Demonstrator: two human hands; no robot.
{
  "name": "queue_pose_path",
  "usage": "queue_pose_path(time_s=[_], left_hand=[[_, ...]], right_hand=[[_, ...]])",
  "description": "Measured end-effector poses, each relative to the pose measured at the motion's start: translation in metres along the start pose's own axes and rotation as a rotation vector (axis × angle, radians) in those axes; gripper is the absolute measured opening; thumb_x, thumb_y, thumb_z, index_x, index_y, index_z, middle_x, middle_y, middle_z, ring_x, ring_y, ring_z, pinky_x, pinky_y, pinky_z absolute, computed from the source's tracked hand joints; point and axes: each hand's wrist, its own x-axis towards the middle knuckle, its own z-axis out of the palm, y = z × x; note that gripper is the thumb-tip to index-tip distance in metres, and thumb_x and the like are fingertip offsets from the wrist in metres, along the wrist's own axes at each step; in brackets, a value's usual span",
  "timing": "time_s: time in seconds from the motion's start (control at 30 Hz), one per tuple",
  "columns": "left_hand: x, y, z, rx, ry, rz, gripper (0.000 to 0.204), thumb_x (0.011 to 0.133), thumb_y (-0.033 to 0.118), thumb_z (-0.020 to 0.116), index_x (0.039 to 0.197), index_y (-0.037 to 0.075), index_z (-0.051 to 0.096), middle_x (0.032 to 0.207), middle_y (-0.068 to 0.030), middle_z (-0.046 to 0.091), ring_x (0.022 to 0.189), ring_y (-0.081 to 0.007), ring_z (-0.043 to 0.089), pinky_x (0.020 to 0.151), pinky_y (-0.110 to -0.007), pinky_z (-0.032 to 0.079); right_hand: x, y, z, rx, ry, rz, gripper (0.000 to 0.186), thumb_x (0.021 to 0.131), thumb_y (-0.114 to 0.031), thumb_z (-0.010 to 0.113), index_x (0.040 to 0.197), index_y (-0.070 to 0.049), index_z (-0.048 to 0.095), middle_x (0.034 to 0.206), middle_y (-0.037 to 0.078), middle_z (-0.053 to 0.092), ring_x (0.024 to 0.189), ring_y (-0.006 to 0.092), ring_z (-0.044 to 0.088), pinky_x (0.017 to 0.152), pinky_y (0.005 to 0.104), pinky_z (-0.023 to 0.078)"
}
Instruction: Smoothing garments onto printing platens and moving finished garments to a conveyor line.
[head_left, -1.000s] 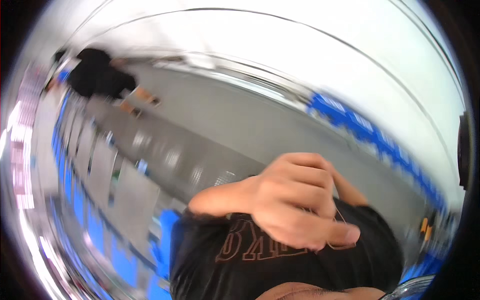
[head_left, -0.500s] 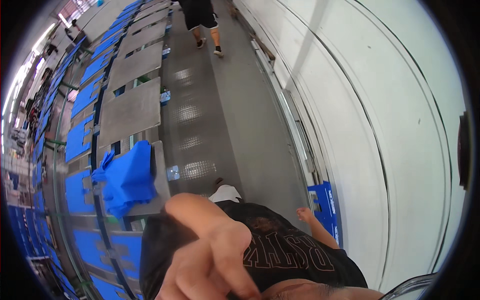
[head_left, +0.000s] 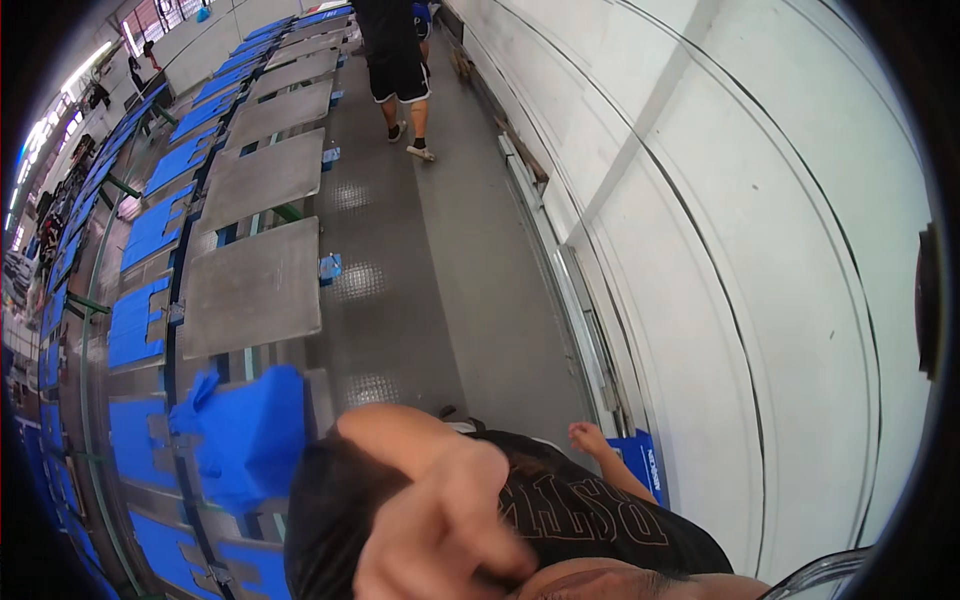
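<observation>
My left hand (head_left: 445, 525) is raised close in front of my chest, with the elbow bent out to the left. Its fingers are curled together and partly smeared by motion; whatever they may hold is hidden. Hanging low on the right side, my right hand (head_left: 590, 437) has its fingers loosely bent and shows nothing in them. It is nearest to a blue printed panel (head_left: 637, 465) by the wall. To the left of my bent arm, a crumpled blue cloth (head_left: 250, 435) lies over one of the flat boards. Neither hand touches this cloth.
A long row of grey flat boards (head_left: 255, 285) runs along my left, with blue cut pieces (head_left: 150, 235) on boards behind it. Ahead in the grey aisle (head_left: 480, 270) a person in black shorts (head_left: 398, 80) walks, another partly hidden beyond. A white wall (head_left: 700, 250) bounds the right.
The boards and blue cloth have shifted down the view as I move along the aisle. My left hand has moved slightly right, still curled. The person ahead appears lower in view.
</observation>
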Motion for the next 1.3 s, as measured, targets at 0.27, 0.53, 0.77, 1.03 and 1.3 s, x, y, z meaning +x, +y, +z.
queue_pose_path(time_s=[0.27,0.53,0.77,1.03,1.3], left_hand=[[-0.27,0.004,-0.106,0.619,-0.441,-1.698,0.033,0.098,0.028,0.061,0.12,0.004,0.064,0.113,-0.018,0.065,0.104,-0.038,0.063,0.087,-0.045,0.052],[-0.475,0.258,-0.213,0.761,-0.747,-2.395,0.026,0.086,0.028,0.068,0.101,0.007,0.074,0.097,-0.019,0.074,0.093,-0.0355,0.072,0.084,-0.047,0.056],[-0.454,0.234,-0.228,0.335,-0.752,-2.312,0.042,0.085,0.034,0.072,0.107,-0.002,0.071,0.094,-0.017,0.074,0.085,-0.0198,0.067,0.077,-0.04,0.053],[-0.446,0.245,-0.206,0.143,-0.475,-2.057,0.056,0.079,0.041,0.073,0.107,-0.007,0.066,0.089,-0.0158,0.072,0.083,-0.0226,0.067,0.076,-0.039,0.051],[-0.513,0.18,-0.191,0.229,-0.644,-1.866,0.055,0.072,0.038,0.072,0.106,-0.005,0.069,0.1,-0.0255,0.071,0.091,-0.0361,0.069,0.079,-0.045,0.051]], right_hand=[[-0.017,0.058,-0.032,-0.051,-0.088,0.181,0.027,0.092,-0.025,0.062,0.103,-0.002,0.072,0.079,0.009,0.069,0.061,0.0193,0.066,0.049,0.0336,0.05],[0.039,0.006,0.002,-0.539,-0.353,-0.064,0.037,0.088,-0.03,0.06,0.102,0.002,0.073,0.074,0.011,0.068,0.072,0.0216,0.068,0.068,0.0414,0.054],[0.156,-0.069,0.019,-0.235,-0.148,-0.057,0.021,0.093,-0.018,0.059,0.103,-0.006,0.073,0.08,0.007,0.069,0.063,0.0199,0.067,0.055,0.0345,0.055],[0.183,-0.202,0.013,-0.134,-0.044,-0.093,0.017,0.098,-0.021,0.058,0.107,-0.012,0.07,0.086,0.003,0.069,0.062,0.0133,0.063,0.05,0.0291,0.047],[0.175,-0.13,-0.056,-0.404,-0.153,-0.008,0.02,0.097,-0.022,0.059,0.109,-0.012,0.072,0.088,0.004,0.071,0.063,0.0155,0.066,0.054,0.0309,0.053]])
